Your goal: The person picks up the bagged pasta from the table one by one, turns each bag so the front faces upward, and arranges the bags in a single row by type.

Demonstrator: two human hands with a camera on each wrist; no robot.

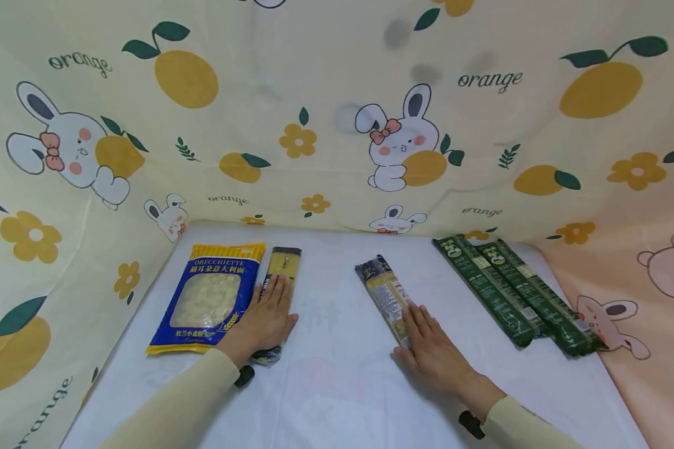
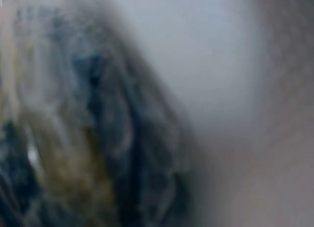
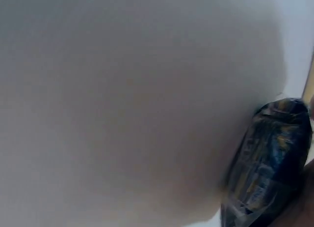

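My left hand [image 1: 266,320] rests on a slim pack of spaghetti [image 1: 286,260], its fingers stretched out along the pack. Just left of that hand, a blue and yellow bag of orecchiette [image 1: 205,296] lies flat, its right edge beside my fingers. With straight fingers my right hand [image 1: 435,355] touches the near end of a second spaghetti pack [image 1: 383,288], which lies slanted; the thumb is spread to the left. Blurred and close, crinkled wrapping [image 2: 93,138] fills the left side of the left wrist view. A dark wrapper end [image 3: 270,158] shows at the right in the right wrist view.
Two long green packs [image 1: 485,290] lie side by side, slanted, at the right of the white table [image 1: 331,399]. A patterned cloth [image 1: 326,75] with rabbits and oranges stands behind the table and along both sides.
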